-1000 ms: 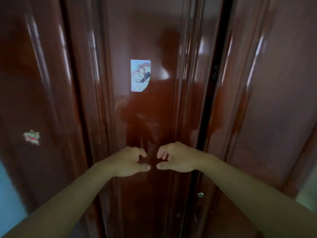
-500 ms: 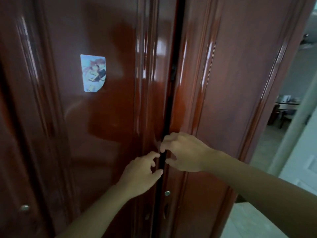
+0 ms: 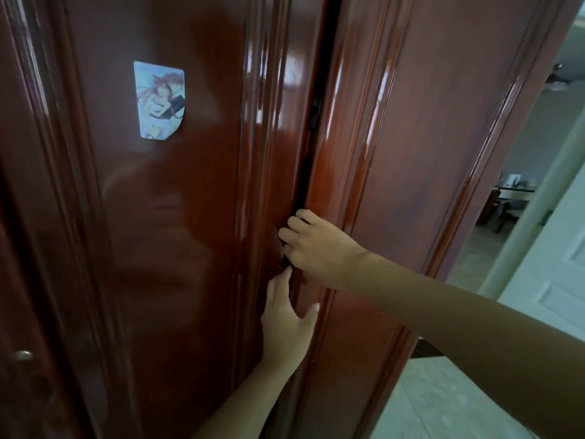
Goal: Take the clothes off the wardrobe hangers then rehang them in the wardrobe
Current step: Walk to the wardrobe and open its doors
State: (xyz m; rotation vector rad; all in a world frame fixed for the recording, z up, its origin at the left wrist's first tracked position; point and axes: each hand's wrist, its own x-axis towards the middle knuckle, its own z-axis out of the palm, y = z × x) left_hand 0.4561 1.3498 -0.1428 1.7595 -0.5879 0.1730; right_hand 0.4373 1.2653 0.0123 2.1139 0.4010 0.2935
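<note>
Head view, wardrobe front. The wardrobe (image 3: 190,248) fills most of the frame, its glossy red-brown doors closed apart from a narrow dark gap (image 3: 311,128) running down the centre. The clothes and hangers are out of sight behind the doors. The right hand (image 3: 319,248) sits at mid-frame on the edge of the right door (image 3: 411,153), fingers curled into the gap; its grip is clamped on that door edge. The left hand (image 3: 285,321), just below it, lies with fingers straight and spread, forefinger tip at the gap and thumb reaching across onto the right door; its grip is apart and holds nothing. The 2 hands are close, nearly touching. A sticker (image 3: 160,99) with a cartoon picture sits on the left door (image 3: 158,280), upper left of the frame. A small round knob (image 3: 23,355) shows at the lower left. At the right edge, an open doorway shows a pale floor (image 3: 443,407) and a distant bench (image 3: 512,191).
</note>
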